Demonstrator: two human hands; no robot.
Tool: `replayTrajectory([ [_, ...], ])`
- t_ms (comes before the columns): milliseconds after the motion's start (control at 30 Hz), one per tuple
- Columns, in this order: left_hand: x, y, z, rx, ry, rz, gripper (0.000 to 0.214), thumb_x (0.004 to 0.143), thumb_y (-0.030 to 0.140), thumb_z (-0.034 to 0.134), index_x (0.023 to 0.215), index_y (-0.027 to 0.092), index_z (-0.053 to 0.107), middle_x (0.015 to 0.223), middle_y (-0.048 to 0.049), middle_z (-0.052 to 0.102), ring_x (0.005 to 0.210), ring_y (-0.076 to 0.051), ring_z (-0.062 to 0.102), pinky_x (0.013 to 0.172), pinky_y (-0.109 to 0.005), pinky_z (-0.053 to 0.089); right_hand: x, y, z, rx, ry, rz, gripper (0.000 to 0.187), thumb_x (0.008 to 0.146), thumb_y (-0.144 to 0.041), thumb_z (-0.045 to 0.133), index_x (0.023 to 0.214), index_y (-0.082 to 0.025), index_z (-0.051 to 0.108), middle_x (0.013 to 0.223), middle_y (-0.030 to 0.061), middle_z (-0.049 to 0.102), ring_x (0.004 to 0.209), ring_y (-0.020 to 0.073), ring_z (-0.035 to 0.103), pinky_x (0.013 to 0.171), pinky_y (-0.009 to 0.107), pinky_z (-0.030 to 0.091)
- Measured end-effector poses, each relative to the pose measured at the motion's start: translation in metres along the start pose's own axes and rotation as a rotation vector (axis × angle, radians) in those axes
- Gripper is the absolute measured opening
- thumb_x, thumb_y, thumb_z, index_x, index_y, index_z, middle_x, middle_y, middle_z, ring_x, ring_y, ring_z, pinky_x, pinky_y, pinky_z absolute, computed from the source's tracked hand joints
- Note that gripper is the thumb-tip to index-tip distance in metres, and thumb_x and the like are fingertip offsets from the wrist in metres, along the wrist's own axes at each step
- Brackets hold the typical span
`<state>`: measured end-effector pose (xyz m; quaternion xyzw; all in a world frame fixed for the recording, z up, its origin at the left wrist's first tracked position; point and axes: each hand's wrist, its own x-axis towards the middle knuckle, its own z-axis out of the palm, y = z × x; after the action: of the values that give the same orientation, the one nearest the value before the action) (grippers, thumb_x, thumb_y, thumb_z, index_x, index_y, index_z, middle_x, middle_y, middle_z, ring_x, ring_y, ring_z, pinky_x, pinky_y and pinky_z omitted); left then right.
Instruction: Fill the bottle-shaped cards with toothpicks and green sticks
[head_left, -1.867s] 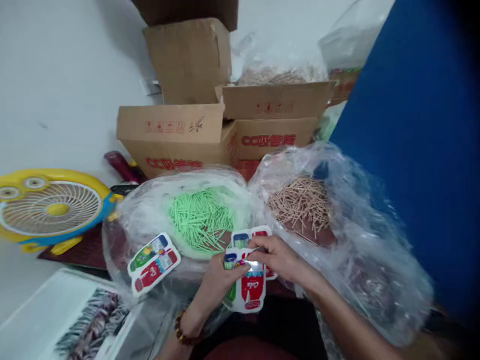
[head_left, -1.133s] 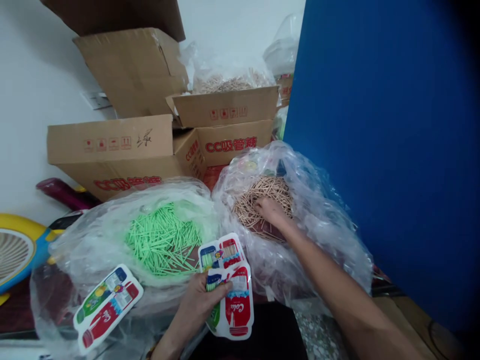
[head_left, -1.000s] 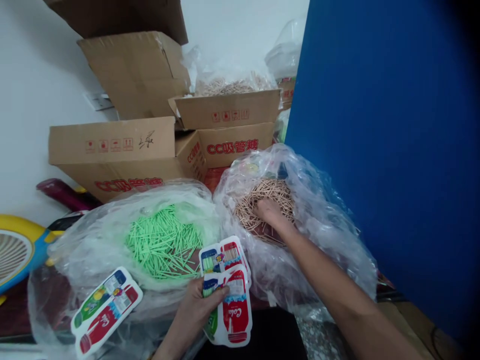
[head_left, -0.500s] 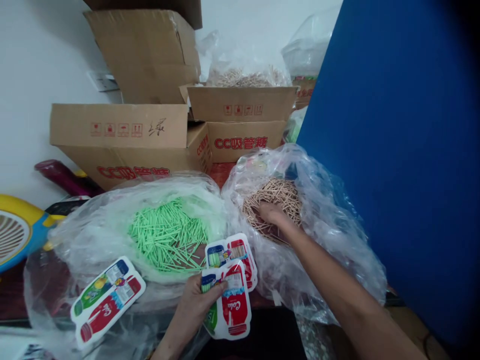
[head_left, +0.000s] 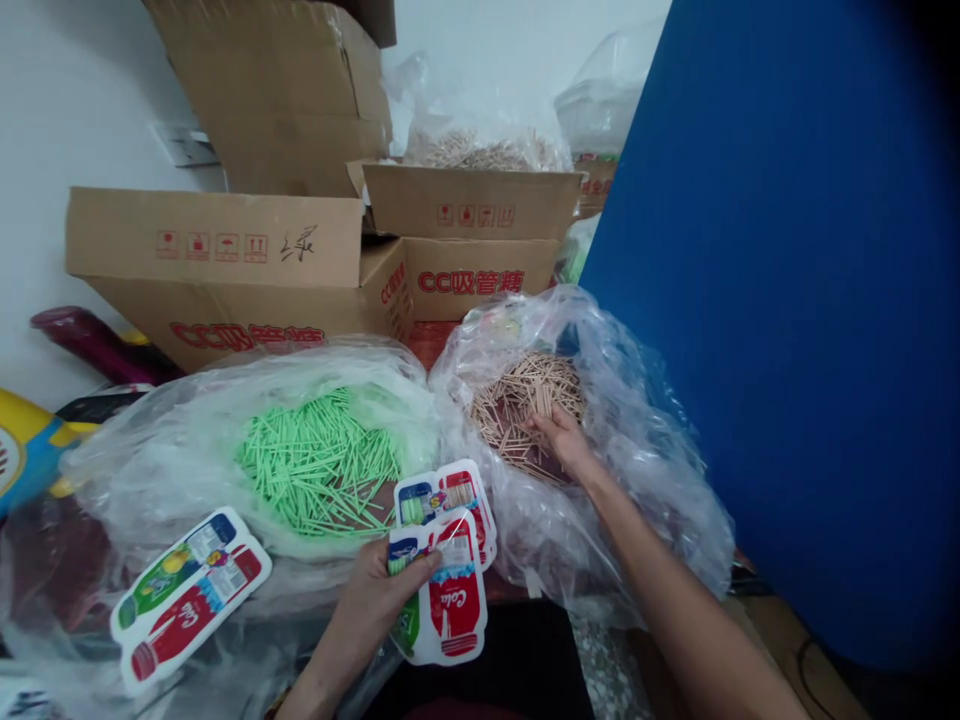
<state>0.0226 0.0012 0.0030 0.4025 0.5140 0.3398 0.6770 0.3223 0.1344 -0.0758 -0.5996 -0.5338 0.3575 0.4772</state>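
My left hand (head_left: 379, 596) grips a bottle-shaped packet (head_left: 442, 595) printed red and green, with green sticks in its left pocket. My right hand (head_left: 561, 437) reaches into a clear plastic bag (head_left: 637, 450) and pinches tan sticks (head_left: 525, 400) from the heap inside. A second clear bag (head_left: 150, 450) to the left holds a pile of green sticks (head_left: 315, 460). A filled packet (head_left: 446, 492) leans just above the one I hold. Another packet (head_left: 187, 595) lies on the left bag's front.
Cardboard boxes (head_left: 225, 260) with red print stand stacked behind the bags, one (head_left: 472, 200) holding more tan sticks. A blue panel (head_left: 787, 300) walls off the right side. A yellow and blue fan (head_left: 22, 450) pokes in at the left edge.
My right hand left the packet, went into the tan-stick bag and has drawn back a little with fingers closing on sticks. My left hand kept the packet.
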Motion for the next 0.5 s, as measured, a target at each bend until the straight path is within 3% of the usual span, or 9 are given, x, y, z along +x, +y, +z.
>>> replayTrajectory([
  [200,0.003,-0.009,0.0,0.057,-0.026,0.021,0.025,0.071,0.035,0.075,0.081,0.012,0.072,0.075,-0.0057,0.076,0.063,-0.019,0.067,0.061,-0.024,0.051,-0.024,0.02,-0.003,0.087,0.019,0.054,0.031,0.075,-0.048,0.055,0.083,-0.018,0.059,0.085,0.0035,0.069,0.078,0.0185,0.06,0.076,0.031,0.047],
  [333,0.002,-0.009,0.002,0.074,-0.033,0.033,0.026,0.073,0.034,0.074,0.086,0.012,0.073,0.079,-0.007,0.077,0.066,-0.02,0.068,0.064,-0.026,0.052,-0.027,0.021,-0.005,0.122,0.043,0.092,0.034,0.075,-0.051,0.056,0.083,-0.018,0.059,0.078,0.0034,0.07,0.067,0.0183,0.061,0.066,0.031,0.049],
  [500,0.003,-0.008,0.002,0.074,-0.031,0.029,0.028,0.071,0.035,0.075,0.087,0.013,0.074,0.082,-0.0073,0.077,0.068,-0.022,0.069,0.064,-0.027,0.052,-0.03,0.016,-0.008,0.153,0.087,0.09,0.036,0.077,-0.053,0.053,0.093,-0.021,0.058,0.084,0.0046,0.071,0.073,0.0217,0.065,0.071,0.035,0.051],
])
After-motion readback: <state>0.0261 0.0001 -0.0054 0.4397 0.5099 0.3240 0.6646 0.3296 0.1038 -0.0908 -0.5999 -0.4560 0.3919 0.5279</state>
